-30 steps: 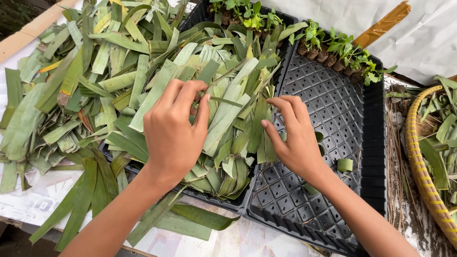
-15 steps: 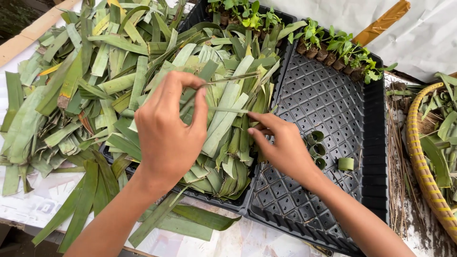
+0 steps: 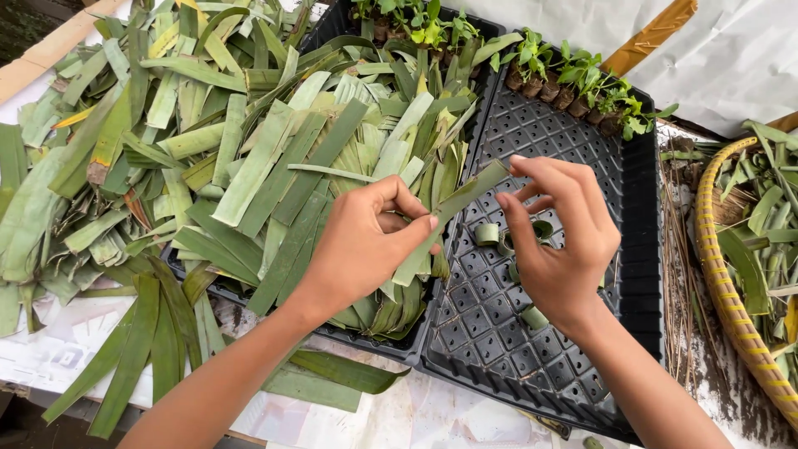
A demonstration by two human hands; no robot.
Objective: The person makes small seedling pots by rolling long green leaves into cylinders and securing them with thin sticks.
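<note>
Two bare hands over a black plastic seedling tray (image 3: 632,249) with a grid of small square cells.

Left hand (image 3: 366,249) — thumb and fingers pinched on the near part of a long flat green leaf strip (image 3: 453,208), held slanting up to the right above the tray's left edge.
Right hand (image 3: 561,237) — fingertips closed on the far end of the same strip, thumb pointing up just below it.
Small rolled green leaf rings: one (image 3: 487,234) between the two hands, one (image 3: 534,317) near the right wrist, others partly hidden behind the right fingers; all in tray cells.
Large loose heap of cut green leaf strips (image 3: 249,141) — left of the tray, spilling over its left half and onto the white sheet-covered table (image 3: 432,416).
Row of small green seedlings in dark soil plugs (image 3: 573,79) along the tray's far edge.
Yellow woven basket (image 3: 731,299) at far right, holding more leaf pieces.
</note>
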